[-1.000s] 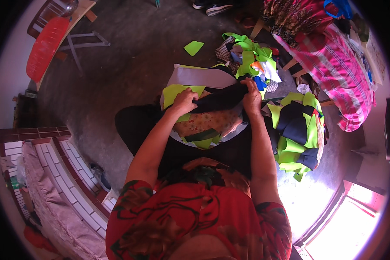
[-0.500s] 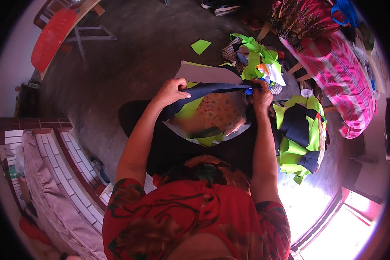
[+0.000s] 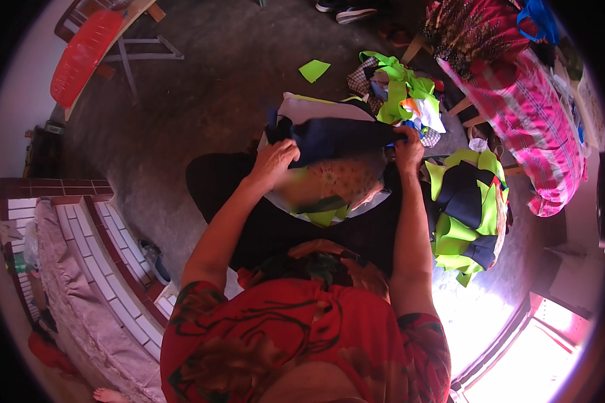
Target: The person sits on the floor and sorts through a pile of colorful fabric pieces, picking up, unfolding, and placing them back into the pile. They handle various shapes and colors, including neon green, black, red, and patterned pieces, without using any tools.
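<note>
A dark navy piece of cloth point(image 3: 343, 139) is stretched between my two hands above my lap. My left hand point(image 3: 275, 162) pinches its left end, where the cloth folds up in a blurred flap. The right end is gripped by the fingers of my right hand point(image 3: 409, 151). Under the cloth, on my lap, lies a round floral-patterned surface point(image 3: 346, 180) with lime-green scraps point(image 3: 326, 217) at its near edge. A light grey panel with a lime edge point(image 3: 316, 107) shows just beyond the navy cloth.
To the right stands a heap of lime and navy scraps point(image 3: 465, 201). Farther off lies another mixed scrap pile point(image 3: 407, 94), with one lime piece point(image 3: 314, 70) alone on the floor. Pink checked cloth point(image 3: 524, 127) drapes at far right. A red object point(image 3: 81, 64) sits at far left.
The navy cloth has gone from a narrow folded strip to a wider spread. My left hand has moved down and slightly right; my right hand has barely moved.
</note>
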### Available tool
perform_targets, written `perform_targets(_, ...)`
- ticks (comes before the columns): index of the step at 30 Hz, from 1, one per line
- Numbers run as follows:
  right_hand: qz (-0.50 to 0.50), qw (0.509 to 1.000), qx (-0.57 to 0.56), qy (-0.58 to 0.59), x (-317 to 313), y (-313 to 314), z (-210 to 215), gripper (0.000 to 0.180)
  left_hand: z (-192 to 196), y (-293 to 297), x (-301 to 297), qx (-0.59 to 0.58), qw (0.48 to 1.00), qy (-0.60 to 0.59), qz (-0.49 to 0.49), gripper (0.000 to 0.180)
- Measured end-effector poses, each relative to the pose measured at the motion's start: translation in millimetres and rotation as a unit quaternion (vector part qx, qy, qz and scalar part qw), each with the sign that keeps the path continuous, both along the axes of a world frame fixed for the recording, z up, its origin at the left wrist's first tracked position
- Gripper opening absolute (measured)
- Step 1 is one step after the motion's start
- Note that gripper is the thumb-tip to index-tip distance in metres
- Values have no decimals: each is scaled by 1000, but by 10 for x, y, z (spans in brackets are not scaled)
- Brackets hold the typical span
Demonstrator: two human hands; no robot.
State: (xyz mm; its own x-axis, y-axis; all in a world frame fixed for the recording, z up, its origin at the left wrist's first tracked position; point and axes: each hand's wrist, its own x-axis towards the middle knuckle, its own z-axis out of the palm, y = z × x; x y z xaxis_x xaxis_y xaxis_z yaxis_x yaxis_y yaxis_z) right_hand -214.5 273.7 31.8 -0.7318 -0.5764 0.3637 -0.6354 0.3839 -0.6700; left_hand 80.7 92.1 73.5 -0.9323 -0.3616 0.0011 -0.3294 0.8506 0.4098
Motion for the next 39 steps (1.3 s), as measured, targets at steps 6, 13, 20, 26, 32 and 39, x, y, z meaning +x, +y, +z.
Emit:
perform_targets(6, 26, 997, 67, -43, 24, -3, -38, 27, -379, 68, 96, -5, 993, -60, 101, 48)
perform_targets(13, 22, 999, 10, -32, 14, -13, -18, 25, -473, -91, 148, -81, 985, -122, 87, 26)
perform_targets(20, 88, 991, -104, 15, -52, -262, 550, 29, 182, -376, 225, -176, 925, 226, 249, 20)
perform_targets(26, 83, 988, -111, 74, 76, -341, 692, 36, 529, -200, 443, -242, 934, 229, 131, 22)
perform_targets(32, 36, 987, 141, 62, -177, -56, -289, 30, -33, 303, 439, -123, 989, -52, -66, 32)
perform_targets(39, 52, 986, 143, -61, -29, -109, -54, 24, -116, 443, 349, -19, 970, -188, -152, 30)
